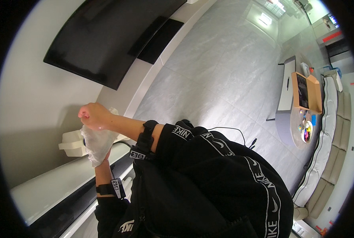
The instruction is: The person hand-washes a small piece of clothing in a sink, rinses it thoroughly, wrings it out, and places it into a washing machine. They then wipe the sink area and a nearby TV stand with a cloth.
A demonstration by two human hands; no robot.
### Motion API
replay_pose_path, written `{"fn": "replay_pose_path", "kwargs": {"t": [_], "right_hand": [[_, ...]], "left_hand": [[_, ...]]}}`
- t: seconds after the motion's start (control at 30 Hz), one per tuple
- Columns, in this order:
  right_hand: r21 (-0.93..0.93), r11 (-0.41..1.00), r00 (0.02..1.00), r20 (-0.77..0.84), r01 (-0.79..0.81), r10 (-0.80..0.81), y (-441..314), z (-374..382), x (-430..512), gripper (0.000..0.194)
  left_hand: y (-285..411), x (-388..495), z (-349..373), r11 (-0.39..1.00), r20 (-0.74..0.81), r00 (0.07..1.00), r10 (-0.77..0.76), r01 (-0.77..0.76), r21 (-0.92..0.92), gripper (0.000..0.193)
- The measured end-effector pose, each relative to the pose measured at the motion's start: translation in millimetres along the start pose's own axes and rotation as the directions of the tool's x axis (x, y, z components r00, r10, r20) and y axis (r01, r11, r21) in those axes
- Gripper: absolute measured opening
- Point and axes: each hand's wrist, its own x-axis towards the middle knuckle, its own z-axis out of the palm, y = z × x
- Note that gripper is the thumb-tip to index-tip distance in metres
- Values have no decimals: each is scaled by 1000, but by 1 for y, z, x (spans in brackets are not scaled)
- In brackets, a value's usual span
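Observation:
My right hand [95, 116] is a fist at the left, thumb and fingers curled in with nothing seen inside. Behind and below its wrist bunches a white cloth [101, 144], crumpled and thin. A small piece of it also shows above the wrist. My left hand [107, 156] comes up from below into this cloth, which hides its fingers. The cloth lies over that hand and against the right wrist. Just left of the cloth, a cream plastic container [73, 144] with a band across it stands by the wall, partly covered.
A large black television [105, 38] hangs above a pale ledge [153, 76]. A white surface with a black strip [66, 202] runs along the lower left. Behind lie a coffee table [284, 125] with an open cardboard box [313, 95], a sofa [331, 166] and a black cable [239, 132].

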Motion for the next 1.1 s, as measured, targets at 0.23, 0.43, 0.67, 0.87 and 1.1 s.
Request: {"fn": "replay_pose_path", "kwargs": {"t": [0.23, 0.43, 0.67, 0.87, 1.1], "right_hand": [[25, 999, 1000, 16, -21, 20, 0, 4, 1, 22], [44, 999, 1000, 0, -21, 21, 1, 10, 2, 18], [7, 1000, 998, 63, -15, 14, -1, 10, 1, 21], [-4, 1000, 995, 95, -26, 26, -1, 8, 3, 23], [13, 997, 993, 86, -80, 79, 2, 8, 5, 18]], "left_hand": [[1, -3, 2, 995, -4, 1000, -13, 12, -102, 58], [0, -4, -3, 996, -11, 1000, -2, 1, -85, 57], [-2, -4, -3, 998, -85, 996, 14, -18, -56, 46], [0, -4, 7, 1000, -44, 999, 10, -11, -10, 53], [-2, -1, 14, 998, -42, 999, 21, -24, -60, 55]]}}
